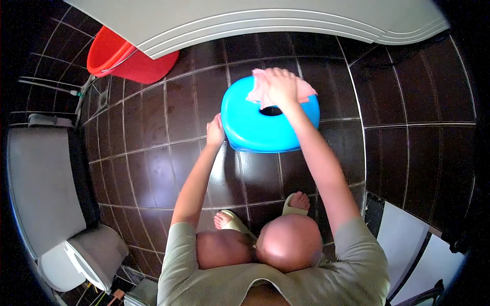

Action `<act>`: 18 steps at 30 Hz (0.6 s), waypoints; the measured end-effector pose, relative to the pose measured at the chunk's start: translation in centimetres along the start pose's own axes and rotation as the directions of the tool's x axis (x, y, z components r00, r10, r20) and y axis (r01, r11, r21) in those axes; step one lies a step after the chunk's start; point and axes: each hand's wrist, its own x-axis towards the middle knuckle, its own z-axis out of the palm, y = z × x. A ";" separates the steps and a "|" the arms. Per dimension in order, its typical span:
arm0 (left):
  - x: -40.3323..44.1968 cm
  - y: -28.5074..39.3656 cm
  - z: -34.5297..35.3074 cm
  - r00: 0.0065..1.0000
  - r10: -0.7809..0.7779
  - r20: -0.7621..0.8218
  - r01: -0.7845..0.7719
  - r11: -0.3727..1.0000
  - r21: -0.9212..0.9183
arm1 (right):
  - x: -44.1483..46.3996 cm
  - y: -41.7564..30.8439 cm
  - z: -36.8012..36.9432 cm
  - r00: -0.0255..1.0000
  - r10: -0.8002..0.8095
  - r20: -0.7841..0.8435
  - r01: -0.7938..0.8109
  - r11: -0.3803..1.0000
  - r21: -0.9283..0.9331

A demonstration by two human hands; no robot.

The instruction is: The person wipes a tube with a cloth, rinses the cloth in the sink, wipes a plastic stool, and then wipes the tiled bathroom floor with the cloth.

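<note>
A blue plastic stool [255, 125] with an oval hole in its top stands on the dark tiled floor in front of me. My right hand [283, 85] presses a pink cloth [259, 91] flat on the far part of the seat, just beyond the hole, and the cloth shows on both sides of the fingers. At the stool's left edge, my left hand [216, 131] holds the side, its fingers partly hidden by the rim.
A red bucket [148, 69] stands at the upper left under a pale ribbed panel [265, 23]. At the lower left are a grey box-like object [46, 188] and a white bin [99, 255]. My slippered feet are below the stool.
</note>
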 end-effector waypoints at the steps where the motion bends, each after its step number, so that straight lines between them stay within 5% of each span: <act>1: -0.2 0.6 -0.4 1.000 -0.006 0.006 0.006 0.999 0.048 | 0.4 -1.5 0.1 0.999 -0.039 0.008 0.038 0.999 0.024; 8: 0.6 -3.4 0.9 0.997 0.012 0.082 -0.021 0.994 0.103 | -0.7 -9.2 2.4 0.941 -0.298 -0.162 0.328 0.921 0.210; 9: 0.1 -1.4 0.0 0.984 0.176 0.039 -0.175 0.984 -0.029 | -1.4 -10.3 1.9 0.939 -0.325 -0.114 0.343 0.907 0.245; 13: 0.3 -3.0 0.1 0.988 0.038 0.150 -0.028 0.997 -0.069 | -4.6 -12.2 1.0 0.919 -0.392 -0.047 0.387 0.869 0.310; 16: -0.3 -3.0 0.6 0.902 0.422 -0.095 -0.428 0.901 -0.063 | -7.7 -12.1 -0.9 0.872 -0.484 0.074 0.430 0.829 0.359; 18: -0.2 -0.9 -0.1 0.951 0.307 -0.028 -0.308 0.948 -0.073 | -9.9 -11.9 -2.0 0.850 -0.527 -0.011 0.512 0.821 0.253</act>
